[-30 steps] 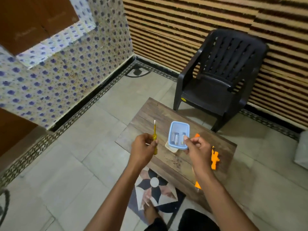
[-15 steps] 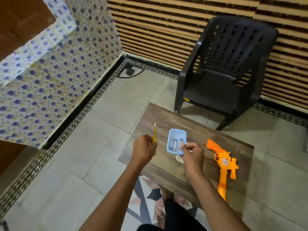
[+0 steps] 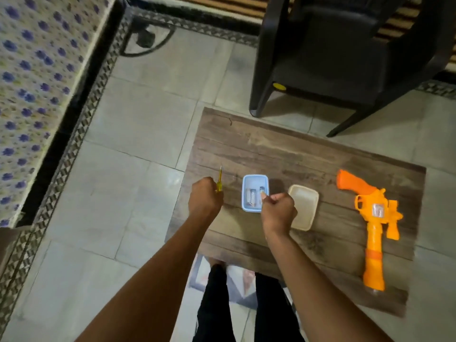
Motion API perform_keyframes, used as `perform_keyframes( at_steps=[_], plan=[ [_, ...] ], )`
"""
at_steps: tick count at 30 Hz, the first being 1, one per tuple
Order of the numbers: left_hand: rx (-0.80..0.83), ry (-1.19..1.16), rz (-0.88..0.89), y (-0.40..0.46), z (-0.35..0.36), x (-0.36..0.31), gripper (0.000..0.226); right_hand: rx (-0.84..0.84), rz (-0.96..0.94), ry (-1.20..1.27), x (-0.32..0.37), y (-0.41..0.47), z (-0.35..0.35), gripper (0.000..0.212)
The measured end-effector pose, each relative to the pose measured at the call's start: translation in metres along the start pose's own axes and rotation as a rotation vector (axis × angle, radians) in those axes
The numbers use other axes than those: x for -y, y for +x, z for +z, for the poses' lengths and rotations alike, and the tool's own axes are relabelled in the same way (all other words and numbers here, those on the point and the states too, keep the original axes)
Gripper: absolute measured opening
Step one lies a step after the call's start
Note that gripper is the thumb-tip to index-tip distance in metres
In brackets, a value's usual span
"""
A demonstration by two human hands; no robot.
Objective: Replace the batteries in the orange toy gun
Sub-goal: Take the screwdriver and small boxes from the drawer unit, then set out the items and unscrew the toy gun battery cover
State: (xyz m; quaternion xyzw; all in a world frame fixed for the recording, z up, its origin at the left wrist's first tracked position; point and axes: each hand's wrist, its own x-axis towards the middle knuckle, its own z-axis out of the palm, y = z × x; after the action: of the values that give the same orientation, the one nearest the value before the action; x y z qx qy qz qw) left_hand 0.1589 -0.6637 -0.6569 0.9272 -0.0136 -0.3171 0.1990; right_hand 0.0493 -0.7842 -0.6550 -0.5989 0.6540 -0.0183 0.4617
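Observation:
The orange toy gun lies on the right side of the low wooden table, grip pointing away from me and barrel towards me. A small blue box holding two batteries stands at the table's near left. My right hand pinches the box's right rim with curled fingers. My left hand grips a yellow screwdriver with its tip pointing away, just left of the box. A beige lid lies flat to the right of my right hand.
A black plastic chair stands behind the table. Tiled floor surrounds the table, with a patterned wall at the left. My legs in black trousers and a patterned mat are below the table's near edge.
The view has tilted down and closer to the table. The blue box now sits to the left of the beige lid, which lies uncovered. Both hands keep their grips.

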Motion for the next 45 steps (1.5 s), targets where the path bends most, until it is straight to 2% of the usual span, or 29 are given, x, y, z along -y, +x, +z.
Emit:
perform_keyframes(
  at_steps=[7,12,19,26,32,36,41,45],
  plan=[
    [0.099,0.138,0.102,0.050,0.028,0.022,0.004,-0.107,0.087,-0.035,-0.011,0.016,0.046,0.016],
    [0.100,0.117,0.159,0.062,0.037,0.031,0.018,-0.110,0.097,-0.052,-0.016,0.022,0.059,0.020],
    [0.141,0.118,0.201,0.064,0.036,0.034,0.031,-0.069,0.138,-0.038,-0.020,0.024,0.052,0.011],
    [0.130,0.100,0.207,0.058,0.034,0.037,0.034,-0.019,0.000,-0.138,-0.023,0.012,0.040,0.014],
    [0.108,0.085,0.208,0.046,0.021,0.035,0.027,-0.020,-0.092,-0.149,-0.026,-0.012,0.023,0.030],
    [0.067,0.051,0.190,0.029,0.003,0.031,0.027,-0.018,-0.152,-0.061,-0.017,-0.036,0.004,0.017],
    [0.043,-0.119,0.343,-0.029,-0.042,-0.007,0.008,-0.039,-0.209,0.105,0.014,-0.079,-0.043,0.022],
    [0.071,-0.270,0.452,-0.099,-0.085,-0.046,0.010,-0.045,-0.292,0.264,0.040,-0.123,-0.096,0.027]
  ],
)
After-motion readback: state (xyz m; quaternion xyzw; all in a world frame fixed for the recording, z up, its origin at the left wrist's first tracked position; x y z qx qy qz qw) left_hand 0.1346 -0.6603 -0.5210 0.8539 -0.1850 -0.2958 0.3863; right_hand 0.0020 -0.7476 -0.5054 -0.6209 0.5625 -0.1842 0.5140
